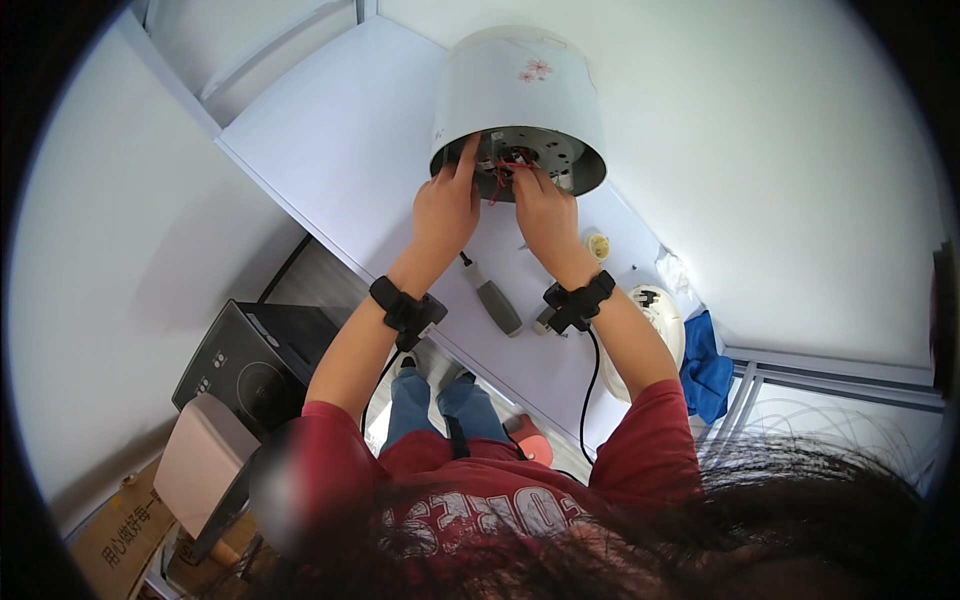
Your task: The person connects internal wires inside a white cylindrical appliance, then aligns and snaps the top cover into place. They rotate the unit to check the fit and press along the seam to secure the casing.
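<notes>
A white drum-shaped appliance body (515,85) with pink flower prints, resembling a rice cooker, lies on its side on the table. Its open underside faces me and shows a metal plate with holes and red wires (503,185). My left hand (447,205) grips the lower left of the rim, index finger stretched up along the inner edge and the other fingers curled, partly hidden. With fingertips pinched together inside the opening, my right hand (545,212) holds the red wires. Below the hands lies a grey-handled screwdriver (495,303).
The white table (320,120) meets a wall on the right. A small yellow round container (598,246), a round white lid (662,318) and a blue cloth (707,370) lie to the right. At lower left are a black cooktop (262,388), a pink container (200,465) and a cardboard box (120,540).
</notes>
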`<state>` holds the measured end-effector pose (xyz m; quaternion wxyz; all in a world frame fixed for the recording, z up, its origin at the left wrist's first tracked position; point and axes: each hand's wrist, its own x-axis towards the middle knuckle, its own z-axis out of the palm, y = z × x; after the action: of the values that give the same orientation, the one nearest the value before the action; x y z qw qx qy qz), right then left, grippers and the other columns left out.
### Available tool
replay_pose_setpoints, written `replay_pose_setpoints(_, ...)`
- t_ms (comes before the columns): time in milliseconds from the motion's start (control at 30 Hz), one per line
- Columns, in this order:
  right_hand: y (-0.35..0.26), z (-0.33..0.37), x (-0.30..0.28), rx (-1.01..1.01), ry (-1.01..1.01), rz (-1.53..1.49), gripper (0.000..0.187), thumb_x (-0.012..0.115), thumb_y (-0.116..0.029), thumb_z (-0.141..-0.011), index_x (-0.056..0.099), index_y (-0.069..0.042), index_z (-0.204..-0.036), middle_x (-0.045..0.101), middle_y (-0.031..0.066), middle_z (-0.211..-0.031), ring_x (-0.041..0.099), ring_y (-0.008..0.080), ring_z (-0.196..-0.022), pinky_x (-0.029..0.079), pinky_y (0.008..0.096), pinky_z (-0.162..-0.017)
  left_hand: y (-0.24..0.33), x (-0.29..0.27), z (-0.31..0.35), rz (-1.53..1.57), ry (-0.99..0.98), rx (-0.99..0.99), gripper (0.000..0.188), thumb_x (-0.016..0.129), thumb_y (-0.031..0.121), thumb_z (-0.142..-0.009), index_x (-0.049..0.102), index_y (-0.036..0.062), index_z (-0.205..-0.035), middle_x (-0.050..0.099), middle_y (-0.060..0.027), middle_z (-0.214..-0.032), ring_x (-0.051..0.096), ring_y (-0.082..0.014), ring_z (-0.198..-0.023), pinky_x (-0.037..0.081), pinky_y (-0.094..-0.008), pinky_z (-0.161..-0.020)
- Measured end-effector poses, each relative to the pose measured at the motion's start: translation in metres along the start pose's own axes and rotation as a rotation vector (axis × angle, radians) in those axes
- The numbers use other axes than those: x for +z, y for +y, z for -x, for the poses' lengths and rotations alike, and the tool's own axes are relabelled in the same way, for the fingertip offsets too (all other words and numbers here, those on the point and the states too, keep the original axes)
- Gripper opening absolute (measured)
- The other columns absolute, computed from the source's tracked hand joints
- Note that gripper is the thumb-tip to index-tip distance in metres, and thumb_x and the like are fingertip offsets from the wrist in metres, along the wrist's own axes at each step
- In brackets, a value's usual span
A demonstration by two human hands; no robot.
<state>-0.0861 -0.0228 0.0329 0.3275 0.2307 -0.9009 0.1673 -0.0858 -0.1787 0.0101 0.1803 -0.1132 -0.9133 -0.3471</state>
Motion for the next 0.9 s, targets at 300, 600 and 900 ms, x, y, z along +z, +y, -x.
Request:
replay_pose_setpoints(300, -0.003, 0.001, -0.006, -0.04, -0.032, 0.003, 0.022, 0.061, -0.001, -0.077, 0.06, -0.003, -0.099, 0.063, 0.0124, -0.088, 0.064, 0.0298, -0.064, 0.054, 0.0356, -0.053, 0.0, 0.0, 0.001, -0.014, 0.0, -0.015, 0.082, 0.061, 0.005, -0.078, 0.022, 0.0153, -0.149, 0.063, -0.019, -0.088, 0.063, -0.0389, -0.07, 0.052, -0.0466, -0.06)
replay_pose_setpoints(600, -0.009, 0.008, -0.013, -0.031, -0.026, -0.14, 0.012, 0.064, -0.002, -0.081, 0.064, -0.004, -0.093, 0.065, 0.0098, -0.092, 0.065, 0.0296, -0.071, 0.055, 0.0354, -0.059, -0.004, 0.006, 0.008, 0.132, 0.079, -0.123, 0.033, 0.061, 0.011, -0.086, 0.05, 0.0072, -0.116, 0.064, -0.0142, -0.085, 0.063, -0.0351, -0.07, 0.05, -0.045, -0.061)
replay_pose_setpoints(900, -0.003, 0.024, -0.018, 0.003, -0.084, -0.216, 0.012, 0.063, -0.004, -0.08, 0.063, -0.004, -0.092, 0.063, 0.0089, -0.093, 0.065, 0.0284, -0.073, 0.055, 0.0359, -0.06, 0.015, -0.001, 0.01, 0.252, 0.055, 0.032, 0.01, 0.061, 0.011, -0.088, 0.061, 0.0041, -0.094, 0.063, -0.0146, -0.089, 0.062, -0.0325, -0.068, 0.049, -0.0403, -0.059)
